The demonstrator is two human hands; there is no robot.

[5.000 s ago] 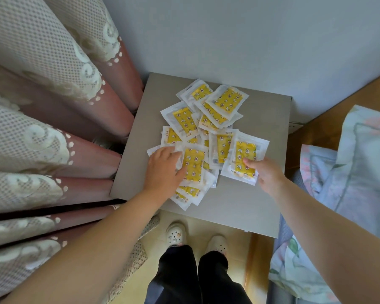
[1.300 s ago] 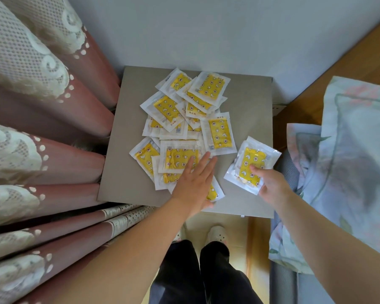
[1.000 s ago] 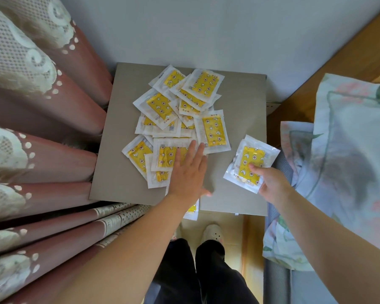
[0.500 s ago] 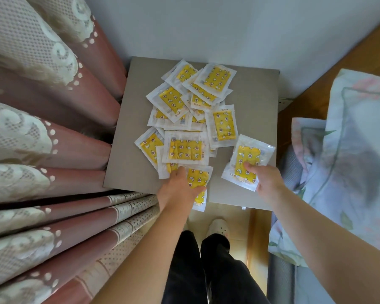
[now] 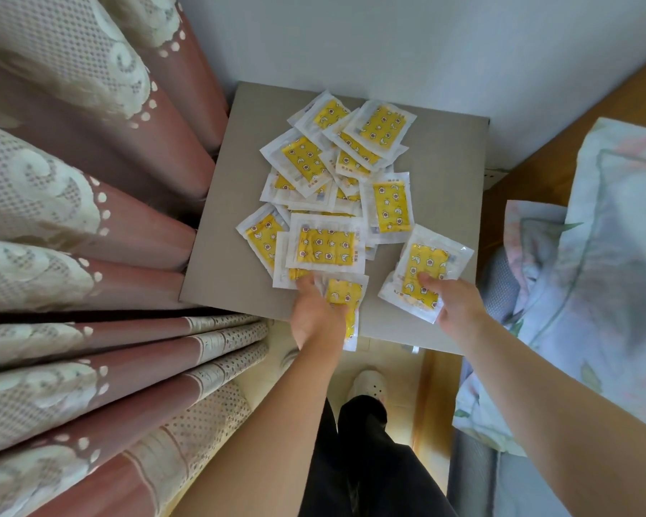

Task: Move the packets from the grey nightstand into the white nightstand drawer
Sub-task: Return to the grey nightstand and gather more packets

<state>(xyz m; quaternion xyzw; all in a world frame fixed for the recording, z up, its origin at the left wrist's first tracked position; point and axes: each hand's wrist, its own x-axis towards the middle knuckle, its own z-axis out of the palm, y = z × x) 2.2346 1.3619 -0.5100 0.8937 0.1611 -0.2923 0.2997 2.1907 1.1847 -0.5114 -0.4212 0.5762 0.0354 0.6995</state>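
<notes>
My left hand point(image 5: 319, 315), flat on the pile point(image 5: 329, 248) a second ago, has dragged the near-edge packet point(image 5: 345, 294) off the grey nightstand point(image 5: 444, 173) rim and now curls round it. My right hand point(image 5: 459, 304) still pinches the right-side packet point(image 5: 426, 263). That makes two ready to carry; the white drawer is out of view.

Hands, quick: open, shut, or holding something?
Left hand: grips the front-edge packet.
Right hand: pinches a separate packet, apart from the pile.
</notes>
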